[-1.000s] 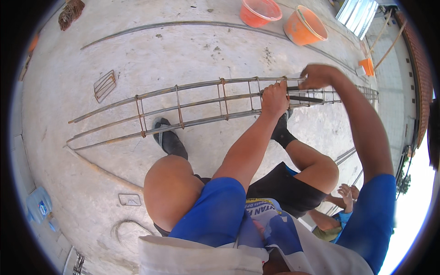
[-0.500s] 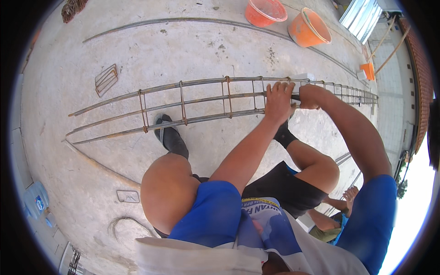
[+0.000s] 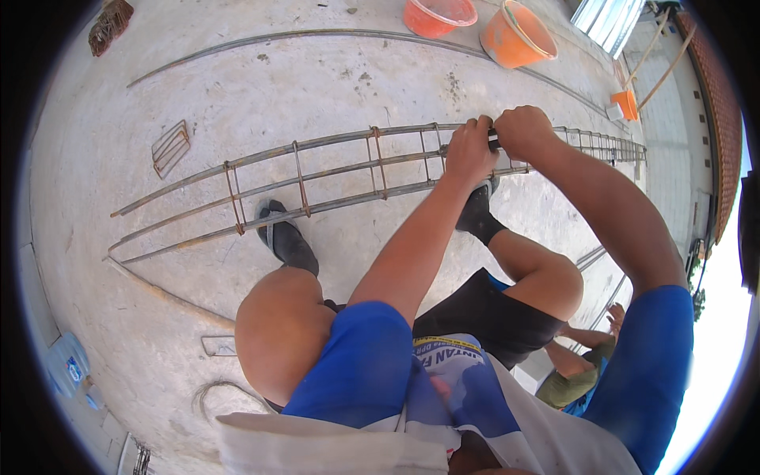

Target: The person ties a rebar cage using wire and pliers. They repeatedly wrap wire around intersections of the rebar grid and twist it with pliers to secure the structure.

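Note:
A long rebar cage (image 3: 301, 179) of rusty bars tied with square stirrups runs across the floor in front of me, away to the right. Around its upper bars, at a stirrup, the fingers of my left hand (image 3: 470, 150) are curled. My right hand (image 3: 522, 131) is a fist just right of it, closed round a dark tool handle (image 3: 494, 143). Most of that tool is hidden by my hands, so its kind does not show. My sandalled left foot (image 3: 286, 239) is by the near bar, and my right foot (image 3: 480, 214) stands below my hands.
Loose stirrups (image 3: 171, 149) lie beyond the cage at left, and a long bar (image 3: 317, 32) farther off. Orange buckets (image 3: 518, 36) stand at the far right. A wooden stick (image 3: 170, 294), a wire coil (image 3: 207, 396) and a plastic water container (image 3: 68, 364) are at near left. Another person (image 3: 578, 372) sits at right.
My right fist has risen with the handle and come closer to my left hand. My left fingers, laid across the top bar before, are now more curled. The view has shifted slightly.

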Motion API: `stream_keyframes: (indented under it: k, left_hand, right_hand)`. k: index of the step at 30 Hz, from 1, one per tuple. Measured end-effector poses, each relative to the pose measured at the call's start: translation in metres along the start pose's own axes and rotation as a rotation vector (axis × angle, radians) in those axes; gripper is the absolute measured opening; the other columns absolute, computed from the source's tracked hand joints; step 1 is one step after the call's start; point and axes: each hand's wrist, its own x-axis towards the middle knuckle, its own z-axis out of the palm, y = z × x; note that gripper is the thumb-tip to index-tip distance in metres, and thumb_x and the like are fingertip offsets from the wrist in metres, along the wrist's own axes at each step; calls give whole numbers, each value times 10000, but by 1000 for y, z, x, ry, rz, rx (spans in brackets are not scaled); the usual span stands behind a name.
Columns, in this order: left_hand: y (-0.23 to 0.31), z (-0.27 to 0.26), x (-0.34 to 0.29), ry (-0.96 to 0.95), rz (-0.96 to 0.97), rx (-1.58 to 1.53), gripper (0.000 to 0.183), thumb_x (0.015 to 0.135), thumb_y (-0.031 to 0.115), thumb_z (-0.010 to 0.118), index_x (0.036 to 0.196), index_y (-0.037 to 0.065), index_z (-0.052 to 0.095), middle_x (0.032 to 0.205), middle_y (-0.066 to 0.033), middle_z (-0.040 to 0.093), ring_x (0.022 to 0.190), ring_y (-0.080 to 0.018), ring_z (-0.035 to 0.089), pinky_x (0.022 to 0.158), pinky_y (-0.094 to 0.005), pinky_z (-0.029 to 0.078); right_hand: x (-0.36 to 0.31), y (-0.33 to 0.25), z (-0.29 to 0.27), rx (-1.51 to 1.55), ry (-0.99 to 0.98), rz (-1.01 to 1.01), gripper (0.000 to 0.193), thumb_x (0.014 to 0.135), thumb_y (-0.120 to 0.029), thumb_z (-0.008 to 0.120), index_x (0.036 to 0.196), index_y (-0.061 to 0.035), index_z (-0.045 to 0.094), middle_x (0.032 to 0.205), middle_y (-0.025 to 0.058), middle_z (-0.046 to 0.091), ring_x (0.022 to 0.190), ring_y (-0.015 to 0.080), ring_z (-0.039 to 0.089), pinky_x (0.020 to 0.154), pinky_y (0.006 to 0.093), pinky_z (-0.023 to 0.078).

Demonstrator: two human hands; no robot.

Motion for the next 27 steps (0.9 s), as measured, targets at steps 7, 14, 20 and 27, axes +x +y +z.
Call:
stream_keyframes:
  k: [7,14,20,27]
  left_hand:
    - [18,7,-15,-182,-75,91,426,667,154,770,1015,65,541,913,-150,649,885,-331,639,873,-499,423]
    - [8,-13,0,-454,-117,131,506,699,62,661,1177,31,498,1175,-219,567,1181,-382,509,948,-594,365]
    - [-16,-56,-37,100,-132,148,638,742,183,712,1301,-8,470,1217,-232,546,1174,-379,508,1017,-525,374]
    - [19,-106,-78,-140,-849,-644,423,961,296,569,1223,-36,572,1078,-125,620,959,-253,594,857,-373,494]
  right_hand:
    - [-7,6,-42,512,-781,183,270,769,-222,762,883,-8,643,763,141,655,679,284,676,602,409,555]
    - [-36,-14,19,-114,237,-23,194,825,-237,661,881,-52,663,849,121,671,886,263,683,762,402,539]
    - [-77,-11,46,1350,-522,110,328,876,-166,586,1145,21,578,781,156,661,597,220,676,474,361,544]
    - [-101,-147,115,1653,256,-157,536,887,-197,552,1381,-43,412,861,161,654,697,220,663,615,374,521]
